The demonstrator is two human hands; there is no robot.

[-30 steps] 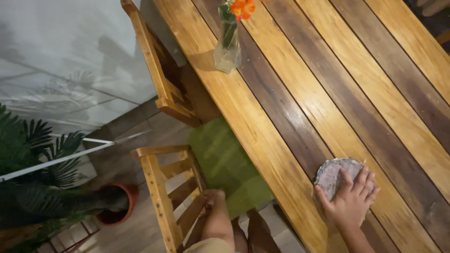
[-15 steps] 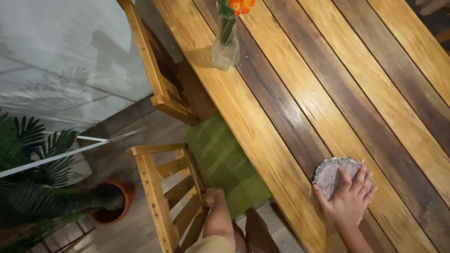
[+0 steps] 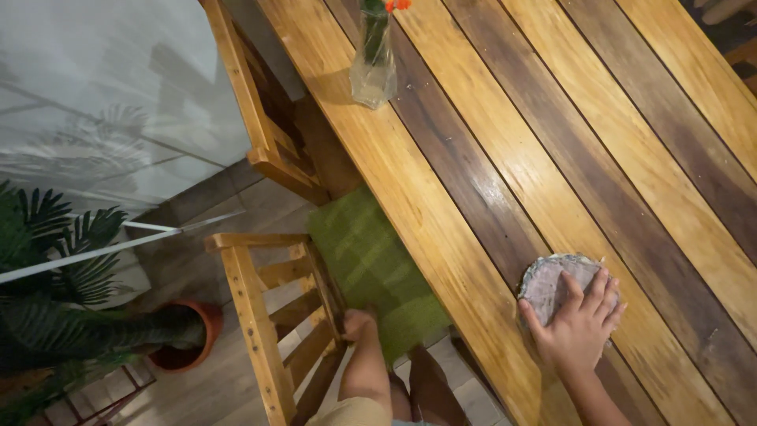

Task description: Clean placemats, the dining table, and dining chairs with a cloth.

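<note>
My right hand (image 3: 579,323) lies flat with spread fingers on a crumpled grey cloth (image 3: 548,280), pressing it onto the striped wooden table (image 3: 505,150) near its front edge. My left hand (image 3: 359,323) is lower down, beside the table, closed around the back slat of a wooden chair (image 3: 260,315) with a green seat cushion (image 3: 371,264). Part of the cloth is hidden under my right hand.
A clear glass vase (image 3: 373,59) with green stems and orange flowers stands at the table's far left edge. A second wooden chair (image 3: 264,134) sits farther along. A potted palm (image 3: 87,308) in a terracotta pot stands on the floor at left, by a glass panel.
The view has shifted slightly; my right hand and the cloth stay at about the same spot on the table. My left hand keeps its hold on the chair.
</note>
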